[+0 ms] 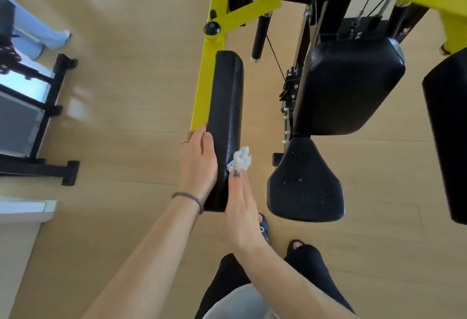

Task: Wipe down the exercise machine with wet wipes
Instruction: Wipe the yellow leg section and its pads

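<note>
Black vinyl arm pad (227,116), long axis running away from the person | left hand (199,164) flat against pad's left face, fingers straight | right hand (242,207) presses crumpled wet wipe (240,160) on right face, fingers extended | unwiped length lies ahead of wipe.

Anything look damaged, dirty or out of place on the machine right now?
Yes: the black wedge-shaped vinyl seat pad is dotted with pale specks, either dirt or surface wear; I can't tell which. The long black arm pad being wiped with the crumpled white wet wipe looks intact.
</note>
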Demonstrator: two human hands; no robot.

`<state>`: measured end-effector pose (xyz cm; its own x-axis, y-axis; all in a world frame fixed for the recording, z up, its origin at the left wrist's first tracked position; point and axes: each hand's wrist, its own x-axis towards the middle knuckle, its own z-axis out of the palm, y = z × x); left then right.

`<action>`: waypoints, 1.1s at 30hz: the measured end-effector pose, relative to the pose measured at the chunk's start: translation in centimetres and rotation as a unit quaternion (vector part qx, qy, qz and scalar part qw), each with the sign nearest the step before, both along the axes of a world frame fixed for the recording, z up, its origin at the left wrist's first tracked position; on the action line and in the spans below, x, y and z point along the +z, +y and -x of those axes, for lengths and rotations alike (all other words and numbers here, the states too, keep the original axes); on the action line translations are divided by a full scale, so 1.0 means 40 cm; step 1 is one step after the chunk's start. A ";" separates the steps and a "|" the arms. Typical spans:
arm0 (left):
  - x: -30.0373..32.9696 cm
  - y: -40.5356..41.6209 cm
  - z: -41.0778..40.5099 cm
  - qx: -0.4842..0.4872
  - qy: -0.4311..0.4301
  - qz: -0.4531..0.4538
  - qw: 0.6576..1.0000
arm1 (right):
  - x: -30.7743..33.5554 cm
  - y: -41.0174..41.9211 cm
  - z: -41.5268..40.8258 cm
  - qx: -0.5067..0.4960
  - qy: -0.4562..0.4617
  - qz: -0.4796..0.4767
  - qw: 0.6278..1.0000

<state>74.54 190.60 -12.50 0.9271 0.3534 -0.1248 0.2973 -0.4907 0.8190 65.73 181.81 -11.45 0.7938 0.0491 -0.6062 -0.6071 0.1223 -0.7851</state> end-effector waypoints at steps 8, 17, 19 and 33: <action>0.013 0.001 0.002 0.037 0.020 -0.016 0.999 | 0.005 -0.010 0.159 0.129 -0.174 0.089 0.972; 0.029 -0.028 0.001 0.039 -0.004 -0.079 0.996 | -0.001 -0.047 0.080 0.113 -0.091 0.036 0.989; 0.029 -0.026 0.000 0.041 -0.010 -0.081 0.996 | 0.041 -0.045 0.118 0.140 -0.119 0.044 0.982; -0.006 -0.007 -0.012 0.006 -0.048 -0.076 0.996 | -0.048 -0.014 -0.357 0.180 -0.324 0.276 0.887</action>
